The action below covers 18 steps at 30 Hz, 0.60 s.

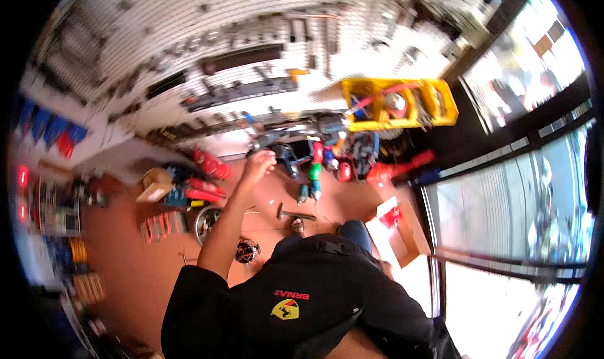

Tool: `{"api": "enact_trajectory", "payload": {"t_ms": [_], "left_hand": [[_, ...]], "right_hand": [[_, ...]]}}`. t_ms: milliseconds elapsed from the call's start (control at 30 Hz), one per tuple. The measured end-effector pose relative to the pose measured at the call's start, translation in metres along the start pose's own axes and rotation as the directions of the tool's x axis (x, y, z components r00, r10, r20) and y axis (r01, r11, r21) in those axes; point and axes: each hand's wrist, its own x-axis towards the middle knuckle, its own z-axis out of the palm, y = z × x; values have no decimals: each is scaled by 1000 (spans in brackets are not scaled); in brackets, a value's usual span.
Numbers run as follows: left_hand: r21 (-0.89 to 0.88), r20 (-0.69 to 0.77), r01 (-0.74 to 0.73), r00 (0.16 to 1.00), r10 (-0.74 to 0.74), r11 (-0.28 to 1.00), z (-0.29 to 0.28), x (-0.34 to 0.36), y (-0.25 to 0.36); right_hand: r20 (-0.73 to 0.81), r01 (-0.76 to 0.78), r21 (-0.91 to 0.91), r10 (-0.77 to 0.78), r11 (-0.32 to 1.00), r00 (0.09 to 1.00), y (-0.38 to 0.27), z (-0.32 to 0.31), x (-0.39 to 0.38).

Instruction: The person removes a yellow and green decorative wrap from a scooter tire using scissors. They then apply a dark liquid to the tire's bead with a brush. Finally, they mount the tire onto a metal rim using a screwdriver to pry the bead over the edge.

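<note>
Dark tool point(289, 163), blurry, just above frame centre, right beside the left hand point(260, 166): fingers loosely curled, contact unclear. Right hand point(385, 270) mostly blocked by black shirt point(251, 315), can't tell its grip. Yellow bin point(402, 127) crowding upper right, hammer point(296, 215) mid-frame on floor point(132, 277).

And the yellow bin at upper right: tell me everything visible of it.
The yellow bin looks like plastic: a wide, open-topped tray with dividers, beneath the right side of the tool wall. A long red item slants across it; a rounded pale item and something blue sit inside. What supports it is unclear. The left hand does not touch it.
</note>
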Motion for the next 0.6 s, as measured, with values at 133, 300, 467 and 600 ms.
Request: {"api": "enact_trajectory", "payload": {"t_ms": [133, 300, 467, 600], "left_hand": [[-33, 84, 123, 989, -120, 992, 38, 34, 22], [-2, 220, 137, 966, -133, 991, 97, 33, 26], [47, 129, 103, 986, -108, 994, 143, 33, 39], [4, 62, 73, 995, -73, 997, 176, 43, 52]], "right_hand": [[-132, -116, 60, 124, 991, 984, 6, -3, 3], [-144, -125, 297, 174, 947, 974, -7, -5, 48], [-224, 452, -429, -577, 782, 785, -173, -56, 110], [-145, 809, -407, -904, 424, 401, -375, -87, 117]]}}
